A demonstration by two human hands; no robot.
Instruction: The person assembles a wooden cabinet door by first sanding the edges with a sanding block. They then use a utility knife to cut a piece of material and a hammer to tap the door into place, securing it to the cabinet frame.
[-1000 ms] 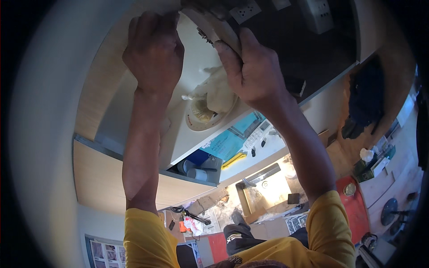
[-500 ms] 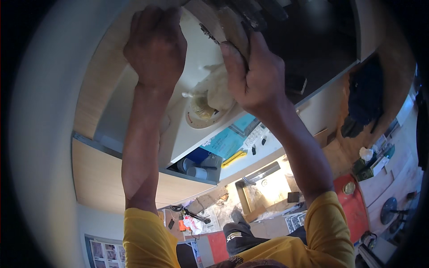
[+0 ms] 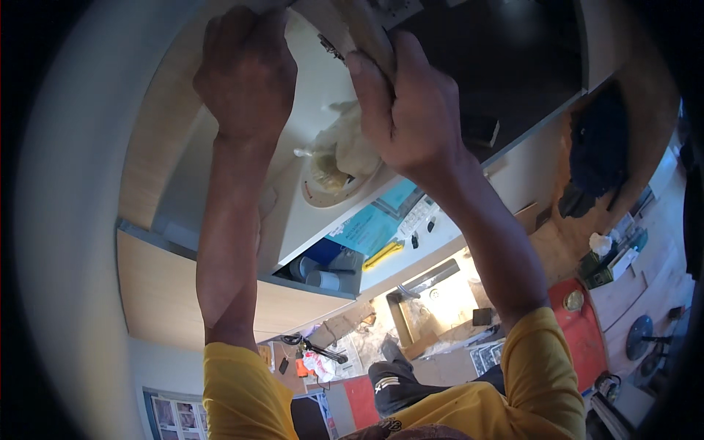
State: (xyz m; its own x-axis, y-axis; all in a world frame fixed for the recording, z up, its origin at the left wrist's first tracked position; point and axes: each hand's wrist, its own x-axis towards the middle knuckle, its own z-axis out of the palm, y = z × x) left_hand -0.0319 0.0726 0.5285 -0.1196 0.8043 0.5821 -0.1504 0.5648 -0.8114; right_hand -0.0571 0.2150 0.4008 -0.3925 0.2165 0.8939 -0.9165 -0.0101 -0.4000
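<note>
My left hand (image 3: 248, 77) is raised at the top left with its fingers curled into a fist. Its fingertips face away, so what it grips, if anything, is hidden. My right hand (image 3: 418, 110) is closed on a flat, light-brown strip (image 3: 368, 37) that looks like wood, thumb along its near side; the strip's far end runs out of the top edge. A small dark metal-looking piece (image 3: 330, 45) lies close to the right thumb. Under the hands, on a white cabinet surface, a crumpled whitish plastic bag (image 3: 341, 143) rests on a round pale plate (image 3: 315, 196).
Dark cabinet space holds a small dark block (image 3: 480, 130). On a lower shelf are a blue packet (image 3: 363, 233), a yellow box cutter (image 3: 383, 255) and grey cups (image 3: 323, 280). Far below are a sink (image 3: 436, 297) and a red mat (image 3: 576, 323). Dark cloth (image 3: 600, 154) hangs right.
Both hands have shifted slightly up and left, the right one with the strip. Dark finger-like shapes beside the strip at the top edge have gone from view.
</note>
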